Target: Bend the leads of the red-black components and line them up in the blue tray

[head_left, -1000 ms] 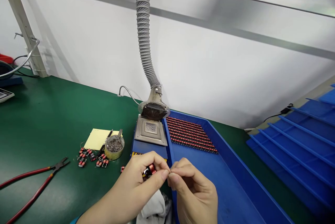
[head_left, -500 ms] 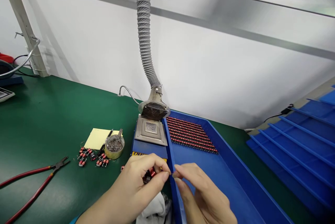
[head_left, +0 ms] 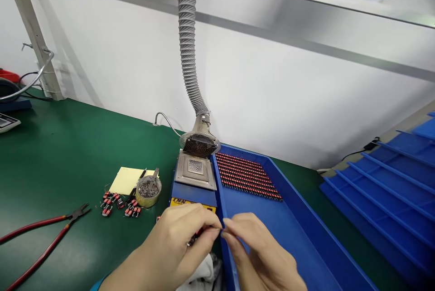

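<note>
My left hand (head_left: 183,241) and my right hand (head_left: 261,250) meet fingertip to fingertip over the near left wall of the blue tray (head_left: 288,232). Each pinches thumb against forefinger. Between the tips shows a very thin, dark, wire-like bit, too small to name. Some red and black coil-like parts (head_left: 193,239) show behind my left fingers; whether that hand touches them is hidden. A grey and white cloth (head_left: 204,275) lies below my left hand. Rows of small red and black parts (head_left: 249,175) fill the tray's far end.
Beyond my hands stands a solder pot (head_left: 196,168) under a fume extractor hose (head_left: 187,41). To the left lie red-handled pliers (head_left: 64,223), loose red and black parts (head_left: 108,202), a round tin (head_left: 148,191) and yellow paper (head_left: 126,180). Stacked blue trays (head_left: 384,191) stand right.
My right hand has shifted slightly left, and its fingertips are now closer to those of my left hand. Both hands still pinch. Nothing on the table has moved.
</note>
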Action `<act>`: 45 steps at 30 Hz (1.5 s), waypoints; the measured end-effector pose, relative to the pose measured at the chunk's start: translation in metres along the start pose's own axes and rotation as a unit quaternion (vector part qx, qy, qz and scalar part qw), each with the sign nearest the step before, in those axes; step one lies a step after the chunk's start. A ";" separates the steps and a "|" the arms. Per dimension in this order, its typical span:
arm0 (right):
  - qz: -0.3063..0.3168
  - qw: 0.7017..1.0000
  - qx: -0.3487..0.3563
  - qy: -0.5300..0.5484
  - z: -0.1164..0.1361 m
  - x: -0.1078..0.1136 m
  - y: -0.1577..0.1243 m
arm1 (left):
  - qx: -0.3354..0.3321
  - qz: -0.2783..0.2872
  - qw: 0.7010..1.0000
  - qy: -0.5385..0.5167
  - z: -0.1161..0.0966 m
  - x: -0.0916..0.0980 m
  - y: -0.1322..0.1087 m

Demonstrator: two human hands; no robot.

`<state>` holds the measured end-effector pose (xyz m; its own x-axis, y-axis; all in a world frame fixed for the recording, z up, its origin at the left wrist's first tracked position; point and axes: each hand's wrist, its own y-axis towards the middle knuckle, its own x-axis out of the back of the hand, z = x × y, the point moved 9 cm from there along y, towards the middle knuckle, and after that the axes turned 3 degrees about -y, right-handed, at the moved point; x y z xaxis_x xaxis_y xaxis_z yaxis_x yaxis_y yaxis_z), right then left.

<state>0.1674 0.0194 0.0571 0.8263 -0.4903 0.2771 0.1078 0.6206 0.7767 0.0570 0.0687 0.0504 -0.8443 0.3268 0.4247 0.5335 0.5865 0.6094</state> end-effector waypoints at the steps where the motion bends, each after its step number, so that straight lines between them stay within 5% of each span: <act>1: -0.010 1.000 0.013 -0.019 0.004 -0.001 0.000 | -0.012 0.003 1.000 0.017 -0.002 -0.001 0.000; 4: -0.008 0.996 -0.089 0.017 -0.014 -0.007 -0.003 | -0.100 -0.017 0.988 0.117 -0.015 -0.003 -0.003; 7: 0.063 0.952 -0.227 0.195 -0.039 -0.027 -0.012 | -0.169 -0.059 0.969 0.169 -0.026 -0.001 -0.007; 10: 0.033 0.959 -0.170 0.225 -0.035 -0.015 -0.006 | -0.117 -0.076 0.986 0.087 -0.018 0.007 -0.004; 13: -0.003 0.997 -0.017 0.073 -0.012 0.001 -0.001 | -0.035 -0.059 0.998 -0.001 -0.005 0.010 -0.001; 16: -0.012 0.995 0.094 -0.043 0.010 0.000 -0.003 | -0.017 -0.044 0.999 -0.019 -0.003 0.007 0.001; 19: 0.017 0.998 0.006 -0.055 -0.003 -0.008 -0.003 | -0.087 -0.038 0.993 0.068 -0.013 0.001 -0.001; 23: 0.058 0.960 -0.230 0.149 -0.041 -0.020 -0.015 | -0.157 -0.050 0.973 0.163 -0.023 -0.003 -0.006; 27: 0.000 0.982 -0.129 0.140 -0.029 -0.003 -0.007 | -0.082 -0.075 0.993 0.045 -0.012 0.010 -0.003; 33: 0.015 0.999 0.037 0.018 0.001 -0.004 -0.001 | -0.011 -0.040 0.998 -0.041 -0.001 0.005 -0.001; 35: 0.019 1.000 0.001 0.012 -0.004 -0.006 -0.002 | -0.058 -0.045 0.997 0.015 -0.008 0.004 -0.001; 37: 0.045 0.990 -0.116 0.069 -0.024 -0.013 -0.007 | -0.112 -0.053 0.988 0.092 -0.017 0.002 -0.003; 40: 0.091 0.928 -0.255 0.255 -0.043 -0.029 -0.017 | -0.119 -0.060 0.986 0.103 -0.019 0.003 -0.003; 42: 0.075 0.928 -0.223 0.288 -0.040 -0.025 -0.012 | -0.076 -0.059 0.994 0.041 -0.012 0.006 -0.002; 45: 0.026 0.986 -0.085 0.143 -0.023 -0.007 0.000 | -0.013 -0.044 0.998 -0.032 -0.002 0.005 -0.001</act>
<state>0.1744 0.0366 0.0426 0.9526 -0.2773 0.1252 0.1313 0.7457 0.6533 0.0518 0.0686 0.0530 -0.8887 0.3224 0.3259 0.4581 0.5954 0.6600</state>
